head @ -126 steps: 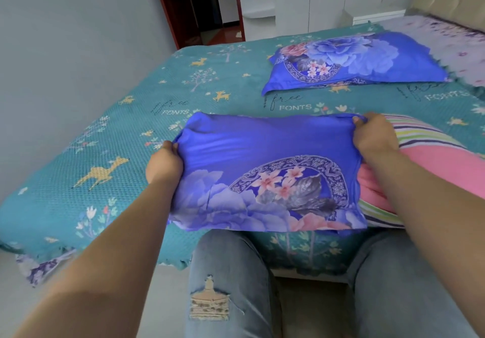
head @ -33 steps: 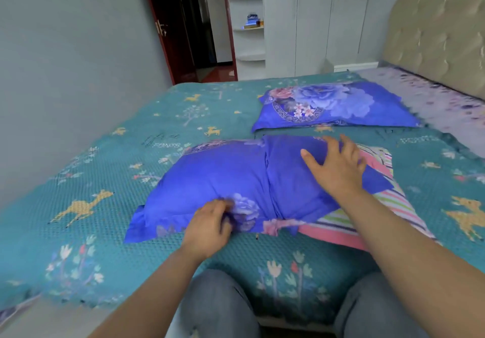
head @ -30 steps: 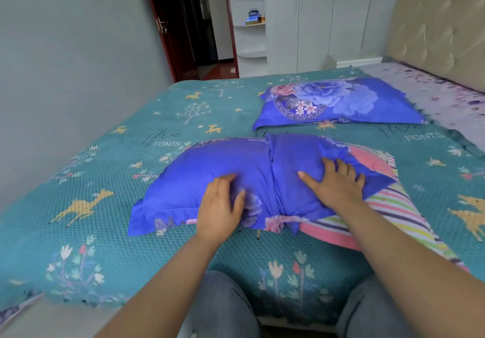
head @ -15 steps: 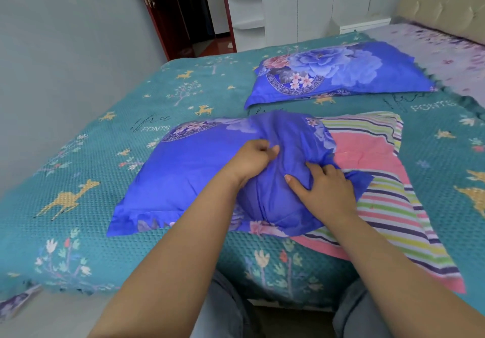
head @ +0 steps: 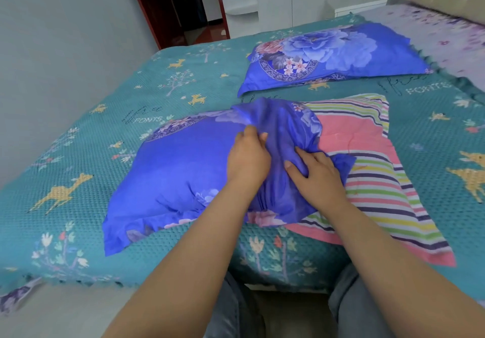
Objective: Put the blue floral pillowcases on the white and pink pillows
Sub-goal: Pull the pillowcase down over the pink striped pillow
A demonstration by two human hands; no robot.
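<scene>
Half of the striped pillow (head: 372, 180) is left bare to the right; bunched pillowcase (head: 183, 169) is gripped by both left hand (head: 248, 158) and right hand (head: 316, 173), the right nearer.

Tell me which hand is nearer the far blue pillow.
Left. The left hand is closer to the far pillow; the right hand lies nearer the person.

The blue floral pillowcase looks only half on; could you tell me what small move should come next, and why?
Probably both hands, left hand and right hand, should tug the bunched blue floral pillowcase rightward, since the pink striped pillow is half bare.
</scene>
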